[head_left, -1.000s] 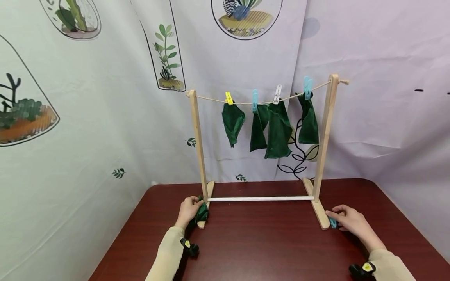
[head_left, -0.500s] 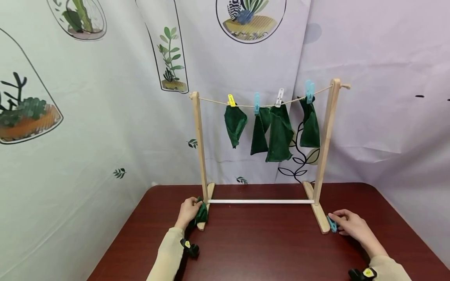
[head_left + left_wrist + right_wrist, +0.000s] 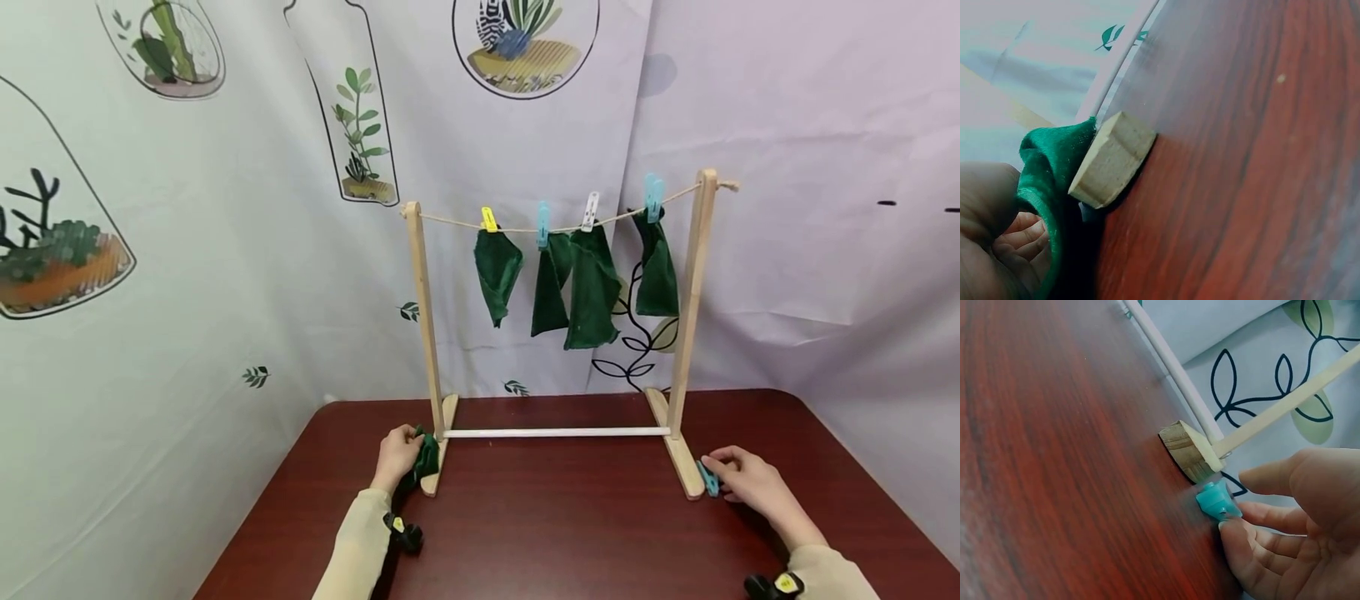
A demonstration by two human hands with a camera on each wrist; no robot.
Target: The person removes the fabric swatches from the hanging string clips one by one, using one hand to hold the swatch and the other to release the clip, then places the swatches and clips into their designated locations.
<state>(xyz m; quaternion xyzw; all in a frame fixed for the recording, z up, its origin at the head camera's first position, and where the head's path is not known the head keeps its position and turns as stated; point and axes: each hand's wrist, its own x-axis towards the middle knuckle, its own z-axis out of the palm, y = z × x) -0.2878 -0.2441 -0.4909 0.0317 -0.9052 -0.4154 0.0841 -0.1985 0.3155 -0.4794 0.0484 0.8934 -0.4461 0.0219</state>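
Observation:
My left hand [image 3: 397, 457] grips a crumpled green velvet cloth [image 3: 426, 456] beside the left foot of a small wooden clothesline rack [image 3: 694, 292]. The left wrist view shows that cloth [image 3: 1060, 150] bunched between thumb and curled fingers. At the rack's right foot, my right hand [image 3: 750, 481] holds a light blue clothespin [image 3: 708, 478] by its end, low at the tabletop. In the right wrist view, fingertips touch the clothespin [image 3: 1219, 501], while one digit [image 3: 1266, 478] stands apart above it.
Several green cloths [image 3: 591, 287] hang from the rack's string by a yellow clothespin [image 3: 489, 219], blue ones and a white one [image 3: 590, 212]. A white rod [image 3: 555, 432] joins the feet on the dark red table [image 3: 555, 517]. A plant-printed curtain [image 3: 225, 250] stands behind.
Between one second and half a second ago, the right hand and the blue clothespin shifted slightly. The left hand keeps the cloth and has drawn it slightly left. The head view tilts a little.

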